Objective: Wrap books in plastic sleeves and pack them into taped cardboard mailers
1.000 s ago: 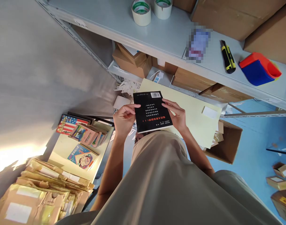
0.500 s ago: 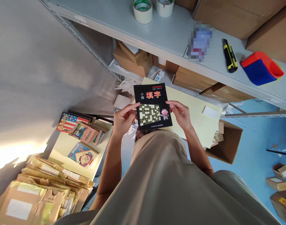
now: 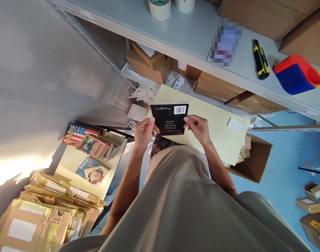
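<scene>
Above the pale-yellow table (image 3: 214, 134), left edge: pinching a black paperback (image 3: 169, 117) in left hand (image 3: 143, 133) and right hand (image 3: 200, 129). Tilted midway between.

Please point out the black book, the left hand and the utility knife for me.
Black book (image 3: 170, 117): head view, middle of its barcode side.
Left hand (image 3: 143, 134): head view, middle of the hand.
Utility knife (image 3: 261, 60): head view, on its black and yellow handle.
</scene>
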`<state>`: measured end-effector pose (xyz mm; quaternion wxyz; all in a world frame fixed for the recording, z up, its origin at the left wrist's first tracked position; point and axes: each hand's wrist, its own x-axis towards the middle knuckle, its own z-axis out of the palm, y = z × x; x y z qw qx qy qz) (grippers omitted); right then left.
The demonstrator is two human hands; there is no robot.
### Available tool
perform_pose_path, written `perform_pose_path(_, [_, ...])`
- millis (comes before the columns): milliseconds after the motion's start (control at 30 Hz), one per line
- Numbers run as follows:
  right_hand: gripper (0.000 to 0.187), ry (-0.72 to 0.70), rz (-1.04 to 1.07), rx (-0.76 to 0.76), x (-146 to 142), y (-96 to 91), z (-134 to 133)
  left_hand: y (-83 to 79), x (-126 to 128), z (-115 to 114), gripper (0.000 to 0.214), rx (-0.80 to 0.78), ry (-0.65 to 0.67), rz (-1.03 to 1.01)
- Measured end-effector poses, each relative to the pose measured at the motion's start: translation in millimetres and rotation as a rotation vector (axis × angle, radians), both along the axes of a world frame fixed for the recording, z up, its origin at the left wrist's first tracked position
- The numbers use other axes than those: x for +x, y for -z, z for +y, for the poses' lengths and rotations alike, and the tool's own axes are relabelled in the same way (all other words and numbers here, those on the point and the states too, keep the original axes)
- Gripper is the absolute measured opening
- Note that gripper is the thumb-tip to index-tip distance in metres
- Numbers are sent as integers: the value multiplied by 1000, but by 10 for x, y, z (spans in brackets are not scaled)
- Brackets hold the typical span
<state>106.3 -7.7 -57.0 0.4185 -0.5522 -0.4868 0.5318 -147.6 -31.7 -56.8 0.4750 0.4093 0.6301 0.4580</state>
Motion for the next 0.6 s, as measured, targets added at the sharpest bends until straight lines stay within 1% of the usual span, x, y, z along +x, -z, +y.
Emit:
perform_pose_path(100, [72, -8, -17, -54, 57, 133, -30, 129, -63, -27, 75, -63, 17, -68])
perform_pose_path(167, [64, -22, -27, -113, 68, 293, -62, 271, -87, -69, 69, -101, 43, -59])
perform_pose_path(233, [55, -36, -31, -179, 43, 500, -106, 462, -92, -125, 66, -119, 56, -28])
perform_pose_path(300, [52, -37, -20, -256, -19, 730, -156, 692, -89, -177, 71, -154, 50, -28])
perform_pose_path(333, [50, -27, -10, -291, -62, 844, -179, 814, -89, -192, 70, -182, 46, -37])
perform_pose_path(400, [46, 3, 12, -351, -163, 1058, -203, 1061, -99, -175, 60, -237, 39, -20])
perform_pose_path(467, [44, 46, 25, -390, -275, 1247, -173, 1292, -119, -68, 48, -276, 36, 65])
perform_pose_path(500, [44, 67, 20, -405, -332, 1333, -129, 1399, -131, 25, 43, -291, 33, 120])
perform_pose_path(600, [46, 129, -32, -426, -498, 1572, 138, 1685, -164, 450, 41, -327, 48, 242])
